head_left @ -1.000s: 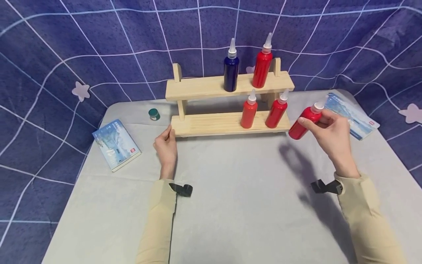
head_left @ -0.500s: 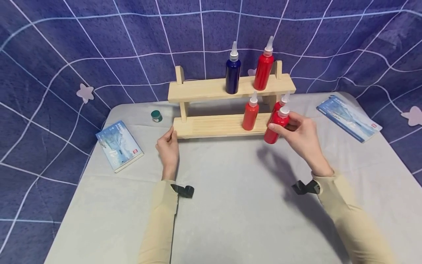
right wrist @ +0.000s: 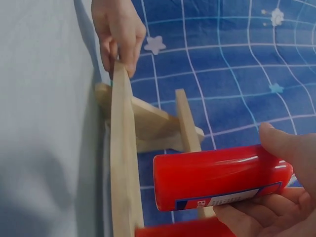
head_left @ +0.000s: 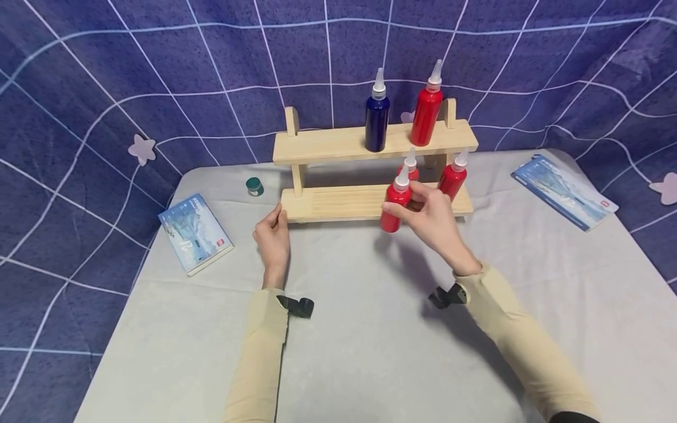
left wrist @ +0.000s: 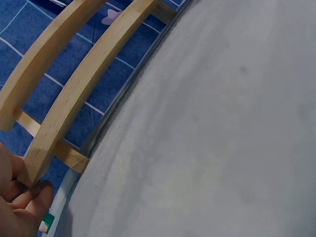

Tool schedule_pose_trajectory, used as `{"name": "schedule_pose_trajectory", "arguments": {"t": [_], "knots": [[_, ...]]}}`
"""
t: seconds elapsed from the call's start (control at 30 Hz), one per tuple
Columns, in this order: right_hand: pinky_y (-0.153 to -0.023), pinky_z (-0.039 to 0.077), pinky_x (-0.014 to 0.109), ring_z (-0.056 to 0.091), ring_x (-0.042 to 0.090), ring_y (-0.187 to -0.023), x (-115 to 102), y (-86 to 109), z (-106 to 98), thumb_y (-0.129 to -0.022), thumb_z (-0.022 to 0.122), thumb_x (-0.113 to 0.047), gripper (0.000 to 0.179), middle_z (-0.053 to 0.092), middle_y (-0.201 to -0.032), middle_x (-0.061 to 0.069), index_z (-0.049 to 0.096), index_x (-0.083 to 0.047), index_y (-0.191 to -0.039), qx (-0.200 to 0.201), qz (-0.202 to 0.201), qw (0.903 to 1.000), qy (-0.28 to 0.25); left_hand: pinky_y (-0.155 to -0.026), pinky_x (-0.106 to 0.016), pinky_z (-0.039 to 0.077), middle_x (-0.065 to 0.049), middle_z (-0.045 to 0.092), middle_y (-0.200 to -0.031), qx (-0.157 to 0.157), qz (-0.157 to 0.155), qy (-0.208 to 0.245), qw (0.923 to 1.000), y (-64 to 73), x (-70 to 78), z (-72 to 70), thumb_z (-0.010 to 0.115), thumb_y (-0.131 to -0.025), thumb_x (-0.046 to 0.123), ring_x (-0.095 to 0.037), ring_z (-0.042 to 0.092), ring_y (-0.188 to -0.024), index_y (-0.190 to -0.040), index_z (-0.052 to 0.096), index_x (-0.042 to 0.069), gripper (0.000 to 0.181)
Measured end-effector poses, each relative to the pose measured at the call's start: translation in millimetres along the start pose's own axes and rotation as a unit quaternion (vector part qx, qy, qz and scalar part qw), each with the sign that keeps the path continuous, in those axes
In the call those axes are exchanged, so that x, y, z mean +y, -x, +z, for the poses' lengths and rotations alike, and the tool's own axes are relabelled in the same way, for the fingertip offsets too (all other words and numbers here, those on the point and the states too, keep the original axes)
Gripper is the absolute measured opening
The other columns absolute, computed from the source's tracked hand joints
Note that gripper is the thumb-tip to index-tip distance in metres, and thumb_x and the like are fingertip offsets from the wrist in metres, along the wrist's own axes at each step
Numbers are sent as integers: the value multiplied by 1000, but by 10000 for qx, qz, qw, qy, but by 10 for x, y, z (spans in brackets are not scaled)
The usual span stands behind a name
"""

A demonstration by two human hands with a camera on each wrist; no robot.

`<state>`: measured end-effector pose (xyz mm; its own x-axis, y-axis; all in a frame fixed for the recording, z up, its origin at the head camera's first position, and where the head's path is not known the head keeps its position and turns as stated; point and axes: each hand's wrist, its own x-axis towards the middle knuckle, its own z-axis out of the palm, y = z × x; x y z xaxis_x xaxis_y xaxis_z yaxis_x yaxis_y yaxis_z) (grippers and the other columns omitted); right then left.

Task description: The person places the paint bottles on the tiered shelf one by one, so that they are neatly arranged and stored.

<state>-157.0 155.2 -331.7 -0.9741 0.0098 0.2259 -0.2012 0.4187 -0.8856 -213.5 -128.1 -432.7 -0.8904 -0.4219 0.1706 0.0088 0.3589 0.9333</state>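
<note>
My left hand (head_left: pixel 272 238) pinches the left end of the lower board of a two-tier wooden shelf (head_left: pixel 338 202). In my right hand (head_left: pixel 431 220) is a red squeeze bottle (right wrist: pixel 222 175) with a white nozzle cap, held upright before the lower board. It partly hides an orange-red bottle (head_left: pixel 411 170) that stands on that board. Another red bottle (head_left: pixel 452 178) stands at the board's right end, partly behind my right hand. On the upper board are a dark blue bottle (head_left: pixel 376 123) and a tall red bottle (head_left: pixel 426 117).
A small green jar (head_left: pixel 254 187) sits left of the shelf. One blue-covered book (head_left: pixel 195 234) lies at the left of the white-covered table (head_left: pixel 338 341), and a blue booklet (head_left: pixel 563 191) at the right. A blue patterned cloth (head_left: pixel 211 70) hangs behind.
My right hand has carried the red squeeze bottle leftward, from beyond the shelf's right end, past the right-hand bottle, to in front of the orange-red one. My left hand keeps its grip on the shelf.
</note>
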Motion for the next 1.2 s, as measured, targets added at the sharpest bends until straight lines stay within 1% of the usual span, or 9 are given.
{"name": "schedule_pose_trajectory", "arguments": {"t": [0.13,0.27,0.33,0.43,0.57,0.67,0.87,1.03,1.2], "knots": [[-70,55,18,69,21,-83,-33,-80,153,-83,79,-18,34,73,-98,13,67,-2,-111,-157,73,9998,-65,-87,-27,56,-14,66,-121,6,-24,9,10000,0,-7,-24,61,-97,15,-21,67,-107,-126,66,8,30],[-69,54,18,68,20,-81,-47,-152,263,-83,79,-18,33,73,-96,13,67,-2,-110,-216,-29,9996,-180,-87,-27,56,-14,66,-121,7,-38,36,10000,-4,-3,-41,62,-97,16,-21,67,-107,-125,66,9,29],[-67,54,19,68,20,-80,-49,-190,307,-83,79,-17,32,73,-95,12,67,-2,-109,-177,-93,9997,-167,-87,-27,56,-13,66,-122,6,-41,34,10000,-14,3,-48,61,-97,16,-21,67,-107,-126,66,9,30],[-72,57,21,69,20,-83,-56,-247,374,-83,79,-16,32,73,-97,13,67,-2,-110,-132,-158,9995,-241,-87,-28,57,-14,66,-122,3,-21,12,10000,-26,13,-53,61,-97,16,-21,67,-107,-126,65,9,30],[-80,59,28,71,21,-88,-66,-320,473,-83,79,-14,34,72,-99,13,65,-1,-112,-137,-201,9988,-415,-87,-29,57,-14,66,-121,-7,32,-22,10000,-36,19,-57,61,-98,16,-22,67,-107,-126,66,9,30],[-80,59,30,71,20,-88,-64,-376,552,-83,79,-15,35,73,-99,13,65,-2,-113,-102,-232,9989,-402,-87,-30,57,-13,67,-121,-10,19,-34,10000,-37,13,-63,61,-98,16,-21,67,-107,-126,65,9,30],[-73,57,22,68,17,-83,-49,-465,664,-84,79,-16,36,73,-101,12,66,-2,-114,-40,-266,9992,-286,-88,-30,57,-13,67,-121,-3,-6,-45,10000,-14,17,-75,61,-98,16,-22,67,-107,-127,65,9,30],[-69,54,19,67,16,-81,-28,-514,691,-84,79,-16,32,74,-99,12,66,-3,-111,10,-275,9994,-220,-86,-30,57,-15,67,-120,-1,76,-3,10000,9,25,-72,61,-98,16,-23,67,-106,-126,65,8,30],[-67,52,17,67,16,-81,18,-549,707,-84,79,-17,32,74,-99,12,67,-3,-110,52,-198,9997,-159,-85,-29,58,-15,66,-121,-55,149,-51,9999,13,-3,-57,60,-98,15,-23,68,-106,-126,65,7,30]]}}
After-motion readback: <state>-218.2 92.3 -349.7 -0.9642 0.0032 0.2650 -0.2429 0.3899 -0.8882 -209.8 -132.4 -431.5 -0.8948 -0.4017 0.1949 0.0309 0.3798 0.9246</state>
